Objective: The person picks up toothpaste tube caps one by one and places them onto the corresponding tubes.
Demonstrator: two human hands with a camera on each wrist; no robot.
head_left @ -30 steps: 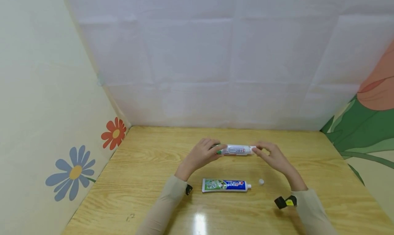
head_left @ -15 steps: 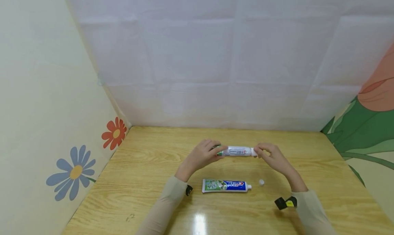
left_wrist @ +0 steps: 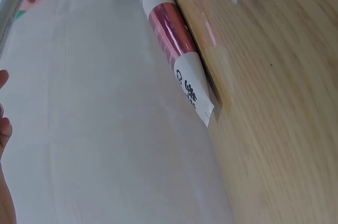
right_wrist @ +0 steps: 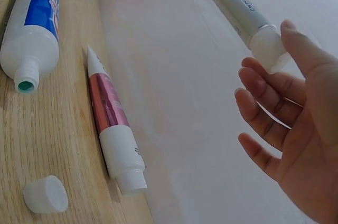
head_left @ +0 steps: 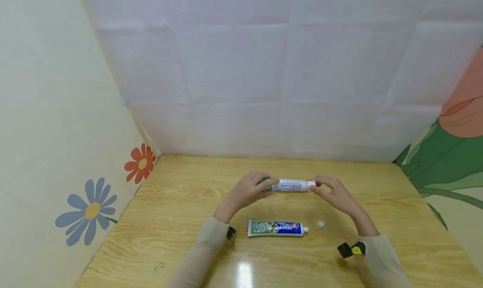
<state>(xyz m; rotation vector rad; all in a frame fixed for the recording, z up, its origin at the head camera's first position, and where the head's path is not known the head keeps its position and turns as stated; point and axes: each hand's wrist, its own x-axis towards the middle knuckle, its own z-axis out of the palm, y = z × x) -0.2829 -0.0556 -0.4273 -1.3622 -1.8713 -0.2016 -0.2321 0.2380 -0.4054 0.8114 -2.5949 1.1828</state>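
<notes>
The right hand has shifted, baring more of the white cap (pinched or not, I cannot tell), apparently mid-regrip, on the white toothpaste tube the left hand grips above the table.

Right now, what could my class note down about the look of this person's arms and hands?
Long, plain beige sleeves reach down to the wrists. The left hand and right hand are bare. A small black block shows at each wrist; beside the right one is a yellow patch.
</notes>
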